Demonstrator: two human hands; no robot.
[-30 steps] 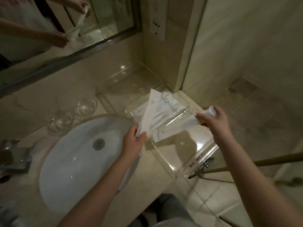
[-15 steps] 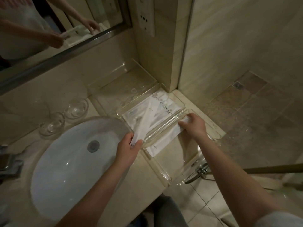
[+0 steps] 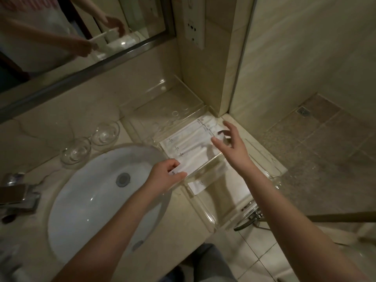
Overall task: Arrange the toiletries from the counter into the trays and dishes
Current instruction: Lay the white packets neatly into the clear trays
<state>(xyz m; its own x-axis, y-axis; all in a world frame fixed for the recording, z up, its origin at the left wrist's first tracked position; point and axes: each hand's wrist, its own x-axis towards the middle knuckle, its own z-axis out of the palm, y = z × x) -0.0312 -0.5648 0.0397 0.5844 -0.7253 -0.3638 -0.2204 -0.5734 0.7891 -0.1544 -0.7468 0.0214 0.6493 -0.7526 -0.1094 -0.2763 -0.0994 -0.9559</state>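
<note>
Several white toiletry packets (image 3: 189, 140) lie side by side in the middle clear acrylic tray (image 3: 156, 139), right of the sink. My left hand (image 3: 165, 176) pinches the near end of one long white packet (image 3: 191, 161) lying at the tray's front. My right hand (image 3: 230, 142) hovers above the packets' far right end, fingers spread, holding nothing. Another white packet (image 3: 198, 185) lies in the nearer clear tray (image 3: 211, 218) at the counter's corner. A third clear tray (image 3: 183, 88) stands behind, against the wall.
A white oval sink (image 3: 85, 202) fills the counter's left, with a chrome tap (image 3: 18, 192) beside it. Two small glass dishes (image 3: 89, 144) sit behind the sink. A mirror (image 3: 61, 37) hangs above. A tiled shower floor (image 3: 315, 139) lies to the right, below the counter edge.
My right hand let go of its packet in the nearer tray and lifted open toward the middle tray. My left hand lowered its long packet flat among the others.
</note>
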